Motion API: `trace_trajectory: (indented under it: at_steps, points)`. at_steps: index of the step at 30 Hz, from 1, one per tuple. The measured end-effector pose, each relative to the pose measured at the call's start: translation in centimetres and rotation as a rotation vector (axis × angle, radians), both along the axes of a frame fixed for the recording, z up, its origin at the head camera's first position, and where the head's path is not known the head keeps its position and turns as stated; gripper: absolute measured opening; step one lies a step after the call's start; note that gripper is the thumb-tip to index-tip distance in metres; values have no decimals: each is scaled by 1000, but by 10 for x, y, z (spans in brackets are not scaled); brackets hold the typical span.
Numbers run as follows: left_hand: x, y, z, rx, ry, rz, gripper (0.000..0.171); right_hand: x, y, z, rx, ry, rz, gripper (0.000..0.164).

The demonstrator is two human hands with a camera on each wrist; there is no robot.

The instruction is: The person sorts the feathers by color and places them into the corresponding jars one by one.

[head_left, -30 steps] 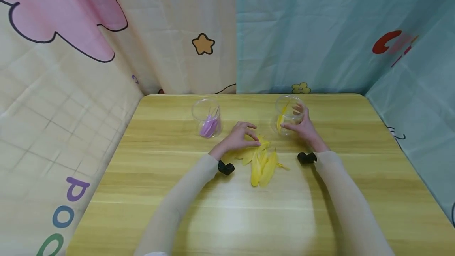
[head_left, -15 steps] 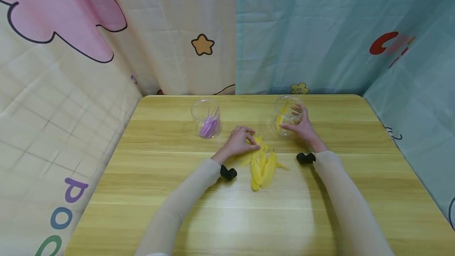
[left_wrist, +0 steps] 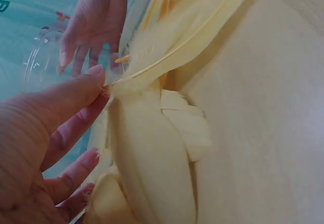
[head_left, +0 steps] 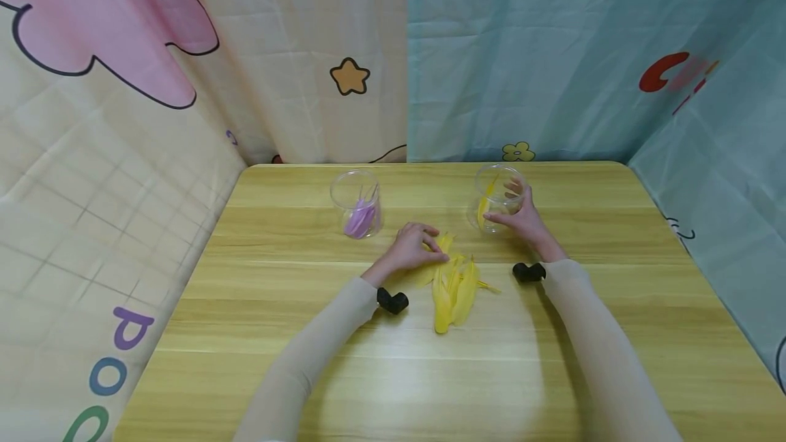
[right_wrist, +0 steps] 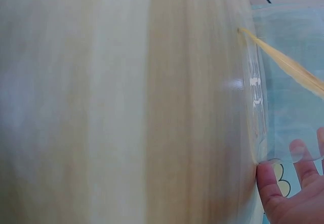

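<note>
1. Left hand (head_left: 411, 249) pinches a yellow feather (left_wrist: 169, 59) by its quill, at the yellow pile (head_left: 454, 292) on the table (head_left: 620, 237).
2. Right hand (head_left: 523, 219) grips a clear cup (head_left: 502, 204) containing another feather (head_left: 484, 209).
3. Leftward: a second cup (head_left: 351, 207) of purple feathers (head_left: 361, 219).

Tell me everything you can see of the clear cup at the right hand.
The cup is colourless, see-through and round, with an open top and a circular rim; it could be plastic or glass, I cannot tell which. It looks upright on the wooden table, near the far edge. What looks like one yellow feather leans inside, thin end up toward the rim. The right hand grips it, thumb on the near side.
</note>
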State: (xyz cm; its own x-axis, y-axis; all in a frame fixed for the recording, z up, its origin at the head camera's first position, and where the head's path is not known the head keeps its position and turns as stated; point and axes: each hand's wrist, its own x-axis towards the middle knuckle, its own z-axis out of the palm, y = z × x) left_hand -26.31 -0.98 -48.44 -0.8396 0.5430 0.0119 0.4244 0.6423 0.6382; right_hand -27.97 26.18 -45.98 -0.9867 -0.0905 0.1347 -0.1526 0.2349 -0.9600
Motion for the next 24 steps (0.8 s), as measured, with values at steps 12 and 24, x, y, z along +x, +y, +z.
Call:
trace_trajectory:
  at_steps: [12, 24]
  points:
    - [-9, -17, 41, 300, -169, -132, 16, 1, -2, 3, -13, 1, 9, 97]
    - [-39, 21, 87, 765, 233, 238, 21, -11, 8, -20, -66, 22, 15, 98]
